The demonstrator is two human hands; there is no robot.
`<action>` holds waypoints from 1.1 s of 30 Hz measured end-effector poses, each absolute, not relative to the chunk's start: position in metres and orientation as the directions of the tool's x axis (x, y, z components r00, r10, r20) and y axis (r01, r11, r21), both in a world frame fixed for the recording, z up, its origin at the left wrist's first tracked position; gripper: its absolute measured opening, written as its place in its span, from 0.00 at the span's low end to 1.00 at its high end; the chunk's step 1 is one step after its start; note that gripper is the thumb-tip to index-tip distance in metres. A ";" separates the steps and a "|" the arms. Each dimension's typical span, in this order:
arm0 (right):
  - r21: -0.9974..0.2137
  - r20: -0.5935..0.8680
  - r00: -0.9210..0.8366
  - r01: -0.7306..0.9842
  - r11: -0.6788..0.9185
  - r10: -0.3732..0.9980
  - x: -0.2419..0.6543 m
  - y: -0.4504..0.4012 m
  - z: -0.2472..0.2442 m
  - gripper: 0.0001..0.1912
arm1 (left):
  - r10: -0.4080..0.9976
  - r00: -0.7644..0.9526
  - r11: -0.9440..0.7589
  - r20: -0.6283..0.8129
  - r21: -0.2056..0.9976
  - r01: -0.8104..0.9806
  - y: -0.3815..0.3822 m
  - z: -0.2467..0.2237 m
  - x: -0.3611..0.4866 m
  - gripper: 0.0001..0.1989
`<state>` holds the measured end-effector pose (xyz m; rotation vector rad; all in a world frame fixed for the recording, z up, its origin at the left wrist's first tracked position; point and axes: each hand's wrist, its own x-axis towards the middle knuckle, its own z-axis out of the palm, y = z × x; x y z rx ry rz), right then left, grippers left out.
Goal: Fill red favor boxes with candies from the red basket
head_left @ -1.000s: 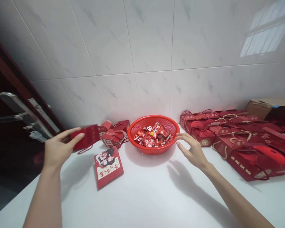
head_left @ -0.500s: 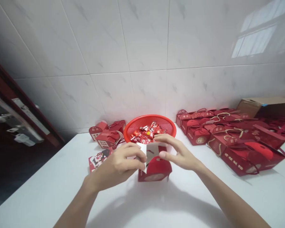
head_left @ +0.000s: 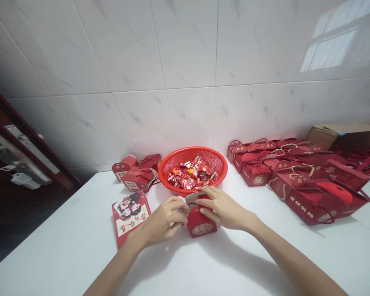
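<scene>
One white table (head_left: 70,234), tiled wall (head_left: 189,57) behind (red box (head_left: 201,227) nearer)

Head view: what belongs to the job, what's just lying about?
Likely job: small red box, at left hand and right hand; red basket; wrapped sweets; perhaps red boxes at right.
Likely lying about: illustrated red packet; brown cardboard box.
</scene>
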<state>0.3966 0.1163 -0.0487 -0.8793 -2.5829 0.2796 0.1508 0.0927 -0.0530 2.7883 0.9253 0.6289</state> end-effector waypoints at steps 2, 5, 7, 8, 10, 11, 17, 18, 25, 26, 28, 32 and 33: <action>-0.298 0.293 -0.714 0.564 0.770 0.636 0.393 0.116 -0.049 0.15 | 0.644 0.709 -0.760 0.287 0.344 0.551 0.091 -0.047 0.154 0.14; -0.292 0.271 -0.722 0.569 0.769 0.637 0.389 0.115 -0.050 0.15 | 0.726 0.638 -0.672 0.256 0.457 0.583 0.089 -0.042 0.163 0.13; -0.299 0.257 -0.727 0.567 0.767 0.637 0.389 0.115 -0.051 0.18 | 0.800 0.548 -0.589 0.245 0.494 0.639 0.089 -0.042 0.170 0.17; -0.315 0.255 -0.723 0.565 0.762 0.642 0.389 0.115 -0.051 0.19 | 0.831 0.503 -0.550 0.239 0.498 0.671 0.090 -0.043 0.174 0.19; -0.383 0.264 -0.703 0.552 0.741 0.660 0.390 0.115 -0.052 0.21 | 0.867 0.443 -0.495 0.226 0.491 0.717 0.092 -0.046 0.180 0.21; -0.434 0.270 -0.686 0.540 0.721 0.676 0.391 0.114 -0.051 0.21 | 0.875 0.431 -0.481 0.220 0.489 0.728 0.093 -0.047 0.183 0.20; -0.637 0.291 -0.541 0.506 0.582 0.789 0.406 0.108 -0.047 0.13 | 0.890 0.446 -0.422 0.095 0.542 0.727 0.095 -0.038 0.187 0.16; -0.646 0.293 -0.539 0.498 0.579 0.790 0.411 0.106 -0.046 0.11 | 0.887 0.458 -0.414 0.061 0.546 0.729 0.094 -0.035 0.186 0.17; -0.652 0.165 -0.618 0.517 0.555 0.769 0.451 0.099 -0.054 0.21 | 0.846 0.528 -0.404 -0.074 0.558 0.725 0.084 -0.042 0.177 0.43; -0.664 0.148 -0.623 0.513 0.544 0.768 0.453 0.099 -0.058 0.22 | 0.843 0.534 -0.406 -0.070 0.568 0.716 0.083 -0.045 0.176 0.46; -0.695 0.144 -0.619 0.492 0.524 0.772 0.455 0.098 -0.066 0.25 | 0.848 0.526 -0.401 -0.058 0.577 0.711 0.082 -0.050 0.174 0.50; -0.699 0.199 -0.607 0.463 0.546 0.769 0.451 0.093 -0.075 0.29 | 0.869 0.493 -0.386 -0.047 0.561 0.732 0.080 -0.054 0.175 0.54; -0.685 0.206 -0.619 0.462 0.563 0.758 0.450 0.092 -0.075 0.30 | 0.867 0.497 -0.389 -0.048 0.557 0.733 0.079 -0.053 0.175 0.54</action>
